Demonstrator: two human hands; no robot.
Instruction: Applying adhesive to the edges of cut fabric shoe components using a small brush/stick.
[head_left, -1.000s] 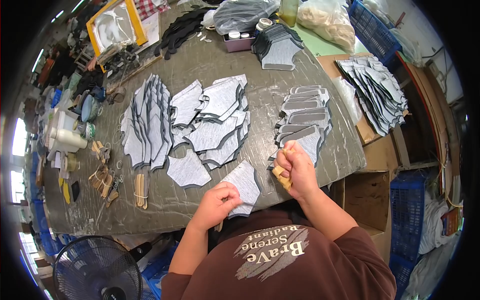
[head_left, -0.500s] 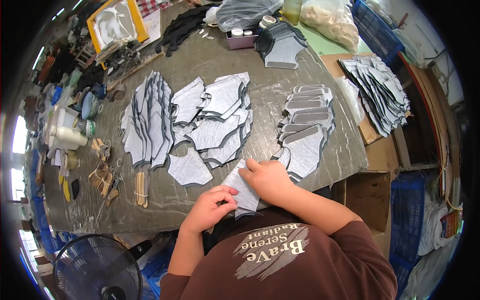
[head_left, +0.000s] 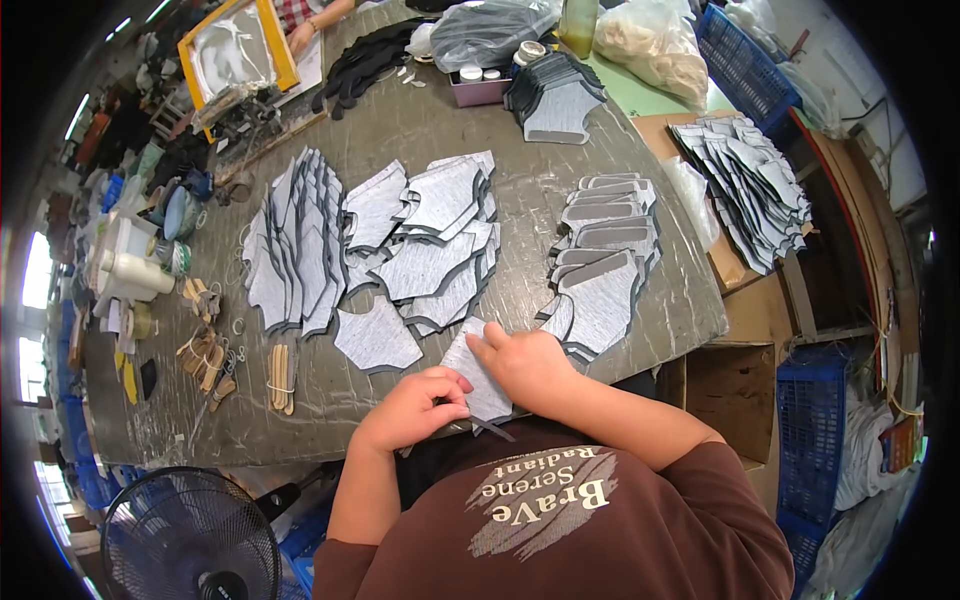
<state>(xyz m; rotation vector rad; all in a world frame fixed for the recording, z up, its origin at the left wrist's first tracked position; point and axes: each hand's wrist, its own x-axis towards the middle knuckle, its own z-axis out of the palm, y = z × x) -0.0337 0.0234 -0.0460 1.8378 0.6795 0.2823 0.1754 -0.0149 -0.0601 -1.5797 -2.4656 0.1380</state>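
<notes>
Down at the near edge of the grey, scuffed worktable (head_left: 420,130), both bare hands meet on one flat grey fabric piece with a dark edge (head_left: 470,362), which lies on the tabletop just in front of the person's brown shirt. The left hand (head_left: 412,410) is curled, its fingertips pinching the near left edge of that piece, while the right hand (head_left: 530,366) lies palm-down on its right part, fingers stretched out and pressing it flat rather than gripping it. A thin dark strip (head_left: 492,428) pokes out from under the piece at the table's edge. Just left of it lies a single similar grey cut piece (head_left: 375,338), apart from the hands. Farther in, a loose spread of overlapping grey pieces (head_left: 435,245) fills the middle of the table, with a fanned row of narrower grey pieces (head_left: 295,245) to its left and a stepped stack of grey pieces with pale bands (head_left: 605,260) to its right, the nearest of that stack just beside the right hand. A bundle of pale wooden sticks (head_left: 281,376) sits near the left, close to the table's near edge. At the far side rests a stack of darker grey pieces (head_left: 555,95). Below the table on the near left stands a black fan with a wire guard (head_left: 190,540).
</notes>
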